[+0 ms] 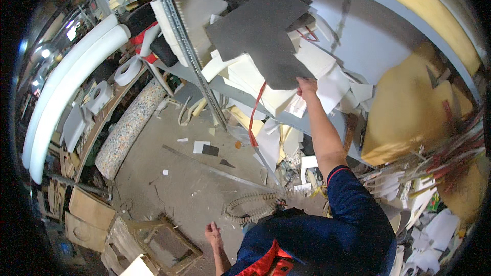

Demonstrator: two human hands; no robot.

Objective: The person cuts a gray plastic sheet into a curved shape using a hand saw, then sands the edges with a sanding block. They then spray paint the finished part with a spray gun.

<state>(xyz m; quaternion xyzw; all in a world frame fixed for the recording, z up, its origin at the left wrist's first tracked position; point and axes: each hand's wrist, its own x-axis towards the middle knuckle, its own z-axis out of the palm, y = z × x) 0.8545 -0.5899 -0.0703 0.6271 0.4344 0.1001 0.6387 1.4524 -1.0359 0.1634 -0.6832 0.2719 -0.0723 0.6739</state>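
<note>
My right hand is stretched out to the shelf, its fingers closed on the near edge of a dark grey foam sheet. This sheet lies over a heap of white and cream foam pieces. A red strap hangs over the shelf edge just left of that hand. Low in front of my body, my left hand hangs above the floor. Its fingers are loosely bent and slightly apart, with nothing visible in them.
A perforated metal post holds up the shelf. Large yellow foam leans at the right. Long white foam tubes and a speckled foam roll stand left. An old wooden frame lies near my left hand; foam scraps litter the floor.
</note>
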